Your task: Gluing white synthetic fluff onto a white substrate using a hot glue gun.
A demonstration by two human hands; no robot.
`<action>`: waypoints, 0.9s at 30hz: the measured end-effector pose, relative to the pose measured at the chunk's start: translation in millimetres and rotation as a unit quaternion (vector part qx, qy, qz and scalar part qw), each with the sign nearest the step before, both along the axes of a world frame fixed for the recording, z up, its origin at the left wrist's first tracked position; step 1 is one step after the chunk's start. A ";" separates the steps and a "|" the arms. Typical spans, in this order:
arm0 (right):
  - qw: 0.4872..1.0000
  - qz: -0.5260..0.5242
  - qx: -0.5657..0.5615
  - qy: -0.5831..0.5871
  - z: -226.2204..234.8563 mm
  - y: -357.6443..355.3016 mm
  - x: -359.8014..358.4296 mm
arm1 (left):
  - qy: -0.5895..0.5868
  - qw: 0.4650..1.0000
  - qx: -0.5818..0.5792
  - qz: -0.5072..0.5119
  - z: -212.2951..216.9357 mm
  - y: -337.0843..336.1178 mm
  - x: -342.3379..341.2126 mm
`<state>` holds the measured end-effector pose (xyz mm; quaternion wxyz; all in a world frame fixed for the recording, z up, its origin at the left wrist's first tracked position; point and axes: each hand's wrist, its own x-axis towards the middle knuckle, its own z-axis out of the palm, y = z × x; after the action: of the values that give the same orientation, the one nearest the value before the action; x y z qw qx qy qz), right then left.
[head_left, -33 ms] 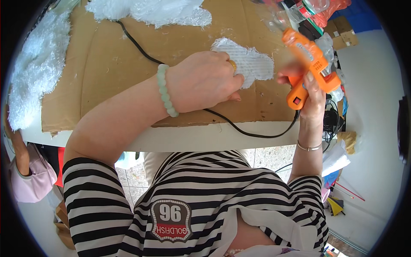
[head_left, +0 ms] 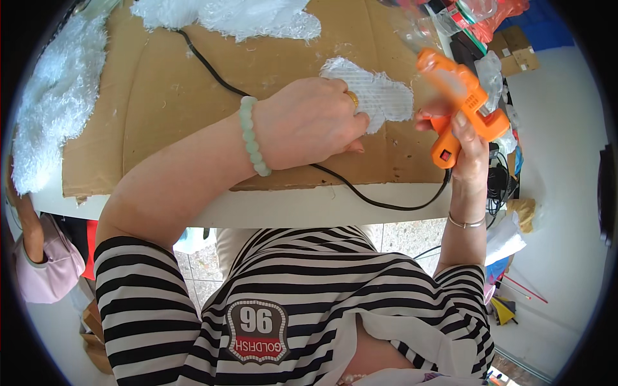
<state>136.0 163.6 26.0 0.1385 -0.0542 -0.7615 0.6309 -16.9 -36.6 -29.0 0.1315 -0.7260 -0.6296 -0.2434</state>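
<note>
My right hand (head_left: 468,138) is closed around the handle of an orange hot glue gun (head_left: 479,106), held over the table's right side. The gun's front end points up and to the left, partly blurred, and a black cord (head_left: 380,204) leaves its handle end. My left hand (head_left: 315,122) rests on the cardboard with its fingers curled down over the left end of a small white ribbed fabric piece (head_left: 386,96) with frayed edges. Its fingertips are mostly hidden, and the cord runs beneath that wrist.
Brown cardboard (head_left: 154,141) covers the white table (head_left: 309,209). Shaggy white material (head_left: 58,96) lies along the left edge, with more white fluff (head_left: 238,16) at the far side. Plastic bottles and bags (head_left: 463,16) crowd the far right corner. Another person's arm (head_left: 26,219) shows at far left.
The glue gun's front end has shifted slightly left and down in my right hand. My left hand and the fabric piece have barely moved.
</note>
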 end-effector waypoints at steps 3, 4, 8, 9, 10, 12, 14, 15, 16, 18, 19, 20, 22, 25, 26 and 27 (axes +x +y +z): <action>0.996 0.012 0.016 -0.087 -0.3 3.9 3.3 | 0.000 1.000 0.000 -0.002 0.2 0.8 0.6; 0.994 0.006 0.016 -0.106 1.3 1.8 2.2 | -0.007 0.999 -0.046 -0.002 1.9 0.4 1.3; 0.989 -0.008 0.038 -0.139 3.6 4.6 -3.6 | -0.012 0.996 -0.091 0.000 5.6 -0.5 1.4; 0.988 -0.004 0.039 -0.147 3.7 5.8 -5.6 | -0.013 0.996 -0.093 0.001 5.9 -0.9 1.4; 0.987 0.001 0.040 -0.155 3.3 6.5 -8.0 | -0.010 0.995 -0.096 0.003 5.7 -1.5 0.9; 0.986 0.003 0.047 -0.163 3.4 5.2 -11.9 | -0.008 0.995 -0.101 0.005 4.9 -1.7 0.4; 0.984 0.004 0.053 -0.172 4.6 5.0 -14.1 | -0.004 0.997 -0.080 0.002 3.8 -2.0 1.5; 0.981 0.014 0.077 -0.178 5.7 6.6 -15.7 | -0.004 0.997 -0.082 0.002 4.2 -2.7 1.6; 0.977 0.023 0.102 -0.185 6.1 8.7 -17.1 | 0.002 0.996 -0.087 0.005 5.6 -2.3 1.5; 0.977 0.021 0.102 -0.186 4.6 10.9 -18.9 | 0.009 0.996 -0.092 0.007 5.7 -1.5 1.9; 0.977 0.020 0.103 -0.187 3.8 11.2 -20.1 | 0.008 0.996 -0.085 0.008 5.1 -1.9 2.1; 0.977 0.021 0.102 -0.186 3.5 11.2 -21.3 | 0.007 0.997 -0.077 0.008 4.9 -2.1 2.3; 0.974 0.032 0.115 -0.192 2.3 11.2 -22.6 | 0.007 0.997 -0.079 0.007 4.9 -1.4 2.7; 0.975 0.029 0.122 -0.181 -4.5 14.5 -24.2 | 0.007 0.996 -0.089 0.009 5.5 -1.3 4.2; 0.975 0.029 0.121 -0.182 -4.7 13.8 -24.8 | 0.008 0.995 -0.097 0.014 5.9 -1.4 4.3; 0.978 0.030 0.113 -0.172 -4.2 12.3 -25.8 | 0.007 0.995 -0.098 0.014 5.9 -1.2 4.1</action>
<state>110.2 175.9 21.8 -0.0085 -0.1234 -0.8416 0.5257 -12.8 -37.7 -23.0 0.0672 -0.7285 -0.6594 -0.1733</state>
